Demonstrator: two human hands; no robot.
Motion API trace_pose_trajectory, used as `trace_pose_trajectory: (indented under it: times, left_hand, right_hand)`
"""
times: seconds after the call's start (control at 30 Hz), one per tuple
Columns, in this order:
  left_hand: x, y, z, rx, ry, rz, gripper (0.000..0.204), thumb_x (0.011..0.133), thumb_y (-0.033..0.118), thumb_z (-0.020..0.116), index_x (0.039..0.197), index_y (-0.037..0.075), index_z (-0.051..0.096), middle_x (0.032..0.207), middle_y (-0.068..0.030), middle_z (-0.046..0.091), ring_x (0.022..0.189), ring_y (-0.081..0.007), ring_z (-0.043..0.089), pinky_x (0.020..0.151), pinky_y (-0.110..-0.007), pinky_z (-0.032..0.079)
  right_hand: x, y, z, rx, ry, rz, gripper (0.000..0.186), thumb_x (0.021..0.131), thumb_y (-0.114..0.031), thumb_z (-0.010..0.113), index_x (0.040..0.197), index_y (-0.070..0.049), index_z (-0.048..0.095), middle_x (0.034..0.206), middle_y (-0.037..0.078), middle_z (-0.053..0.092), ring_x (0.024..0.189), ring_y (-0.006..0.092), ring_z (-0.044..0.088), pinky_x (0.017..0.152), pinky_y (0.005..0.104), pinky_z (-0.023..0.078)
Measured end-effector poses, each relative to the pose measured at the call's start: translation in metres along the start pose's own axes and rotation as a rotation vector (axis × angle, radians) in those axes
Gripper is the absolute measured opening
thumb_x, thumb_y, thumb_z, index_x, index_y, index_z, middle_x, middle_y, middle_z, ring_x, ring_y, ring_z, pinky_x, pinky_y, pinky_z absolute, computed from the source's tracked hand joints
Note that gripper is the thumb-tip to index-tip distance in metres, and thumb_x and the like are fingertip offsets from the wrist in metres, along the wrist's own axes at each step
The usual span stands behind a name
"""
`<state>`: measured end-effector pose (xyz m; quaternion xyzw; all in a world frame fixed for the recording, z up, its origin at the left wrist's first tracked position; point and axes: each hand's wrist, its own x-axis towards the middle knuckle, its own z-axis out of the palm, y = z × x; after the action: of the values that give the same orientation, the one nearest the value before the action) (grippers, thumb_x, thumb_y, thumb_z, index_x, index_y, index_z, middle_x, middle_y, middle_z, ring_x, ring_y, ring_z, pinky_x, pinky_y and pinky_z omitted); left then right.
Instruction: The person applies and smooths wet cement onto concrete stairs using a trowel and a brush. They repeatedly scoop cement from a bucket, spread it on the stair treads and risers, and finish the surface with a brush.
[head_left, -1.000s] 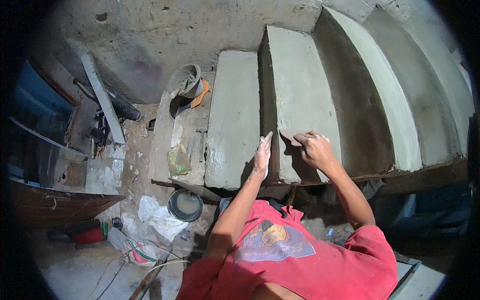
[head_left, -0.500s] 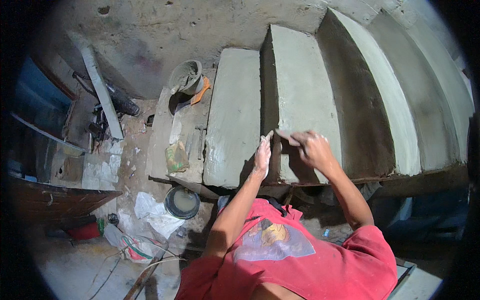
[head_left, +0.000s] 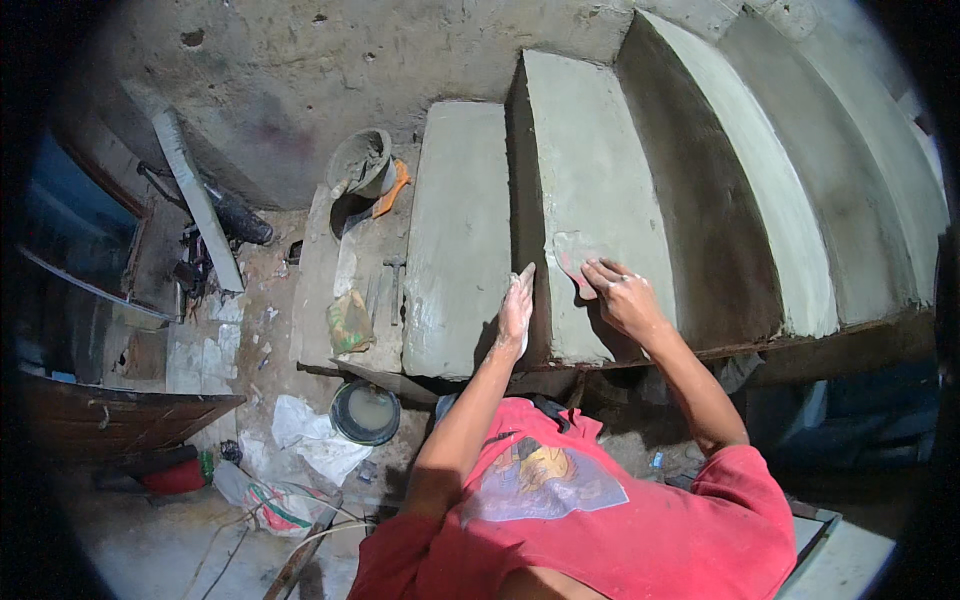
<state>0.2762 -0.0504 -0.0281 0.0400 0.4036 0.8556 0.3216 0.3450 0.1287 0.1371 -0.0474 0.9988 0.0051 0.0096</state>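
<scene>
Trowel (head_left: 573, 262) lies flat on the second of four grey cement steps (head_left: 590, 190), our right hand (head_left: 622, 296) clamped on it, our left hand (head_left: 516, 308) flat, fingers together, against that step's riser, above a rubble-strewn floor (head_left: 250, 330).

No signs or screens showing. I'm seeing a crumpled green-yellow packet (head_left: 349, 321) lying on the slab left of the steps, a white bag (head_left: 312, 443) crumpled on the floor beside the bucket, and a white, green and red sack (head_left: 268, 500) below it.
</scene>
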Motion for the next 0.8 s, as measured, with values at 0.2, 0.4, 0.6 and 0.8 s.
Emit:
trace_pose_trajectory:
  times: [0.2,0.4,0.6,0.8]
  left_hand:
    - [0.004,-0.001,0.000,0.028,-0.005,0.015,0.072,0.110,0.057,0.020,0.164,0.010,0.026,0.173,-0.0134,0.017,0.160,-0.0312,0.008,0.128,-0.045,0.001]
    - [0.002,-0.001,-0.001,0.036,-0.019,0.014,0.073,0.110,0.057,0.020,0.164,0.009,0.025,0.173,-0.0130,0.015,0.160,-0.0304,0.008,0.128,-0.045,0.001]
    - [0.004,0.001,0.001,0.037,-0.007,0.004,0.072,0.110,0.057,0.021,0.164,0.010,0.026,0.173,-0.0124,0.016,0.160,-0.0315,0.008,0.128,-0.047,0.000]
    - [0.004,0.004,0.001,0.029,-0.016,0.007,0.072,0.110,0.056,0.020,0.164,0.009,0.026,0.173,-0.0140,0.016,0.160,-0.0314,0.009,0.128,-0.046,0.001]
  right_hand:
    - [0.012,0.016,-0.035,0.088,0.104,0.219,0.045,0.083,-0.008,0.063,0.126,-0.015,0.073,0.099,0.026,0.071,0.092,0.0432,0.070,0.084,0.0538,0.056]
    - [0.052,-0.021,-0.030,0.029,0.106,0.231,0.030,0.082,-0.011,0.061,0.107,-0.010,0.077,0.082,0.027,0.071,0.090,0.0435,0.072,0.077,0.0552,0.059]
    - [0.014,-0.031,-0.036,0.084,0.005,0.190,0.038,0.082,-0.013,0.065,0.119,-0.013,0.075,0.095,0.027,0.071,0.088,0.0441,0.070,0.082,0.0542,0.057]
    - [0.012,-0.025,-0.017,0.075,0.302,-0.019,0.056,0.080,-0.007,0.067,0.135,-0.010,0.064,0.129,0.017,0.069,0.116,0.0385,0.065,0.093,0.0492,0.057]
